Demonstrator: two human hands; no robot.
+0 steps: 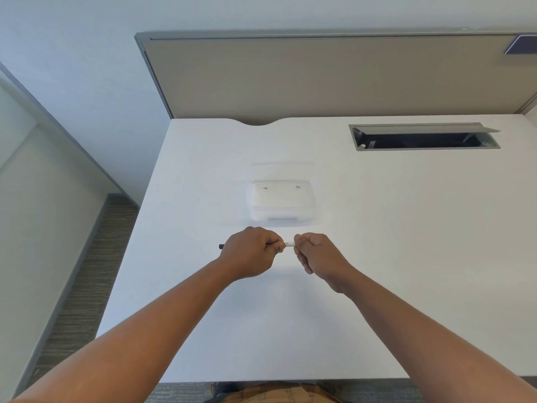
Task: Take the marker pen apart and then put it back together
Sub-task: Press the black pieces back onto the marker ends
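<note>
Both hands meet over the middle of the white table [377,228], a little nearer its front edge than its back. The left hand [251,253] has its fingers curled round the marker pen [289,244], and the pen's black end sticks out past the hand toward the table's left edge. The right hand [315,254] pinches the other end — its fingertips close on the white barrel where it shows in the short gap between the two fists. The pen lies level, running left to right, held just above the tabletop. Whether its parts are joined or already pulled apart inside the hands cannot be told.

Beyond the hands, toward the back edge, a clear plastic box [282,203] sits on the table with its lid [283,171] open and lying flat behind it. Near the back right corner a grey cable hatch [424,136] is set into the tabletop — its flap is raised over a dark slot. A beige partition panel [319,80] stands along the back edge.
</note>
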